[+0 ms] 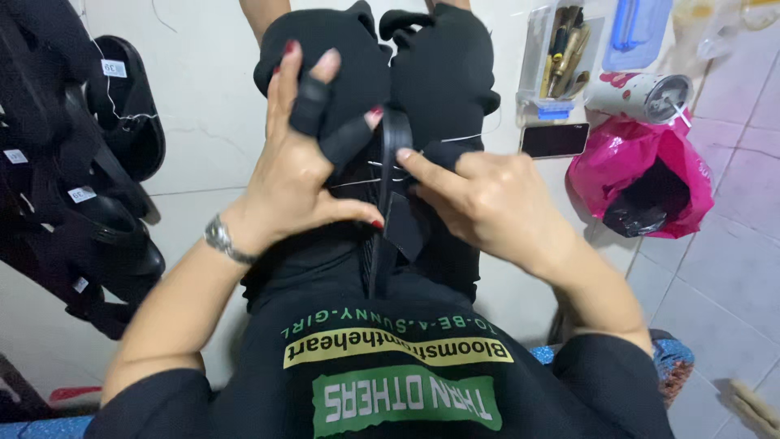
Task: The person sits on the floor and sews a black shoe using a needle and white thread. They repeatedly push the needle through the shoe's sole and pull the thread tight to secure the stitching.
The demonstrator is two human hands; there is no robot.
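Over pale floor tiles, both hands, left hand and right hand, pinch the black strap between them.

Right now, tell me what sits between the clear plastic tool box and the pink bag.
In the head view, a dark phone lies flat on the floor between the clear plastic tool box and the pink bag, with a tipped-over tumbler just beside it.

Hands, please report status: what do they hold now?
Left hand and right hand both gripping black sandal on lap. Black strap runs between the hands. Finger guards on left hand. Nothing in the way.
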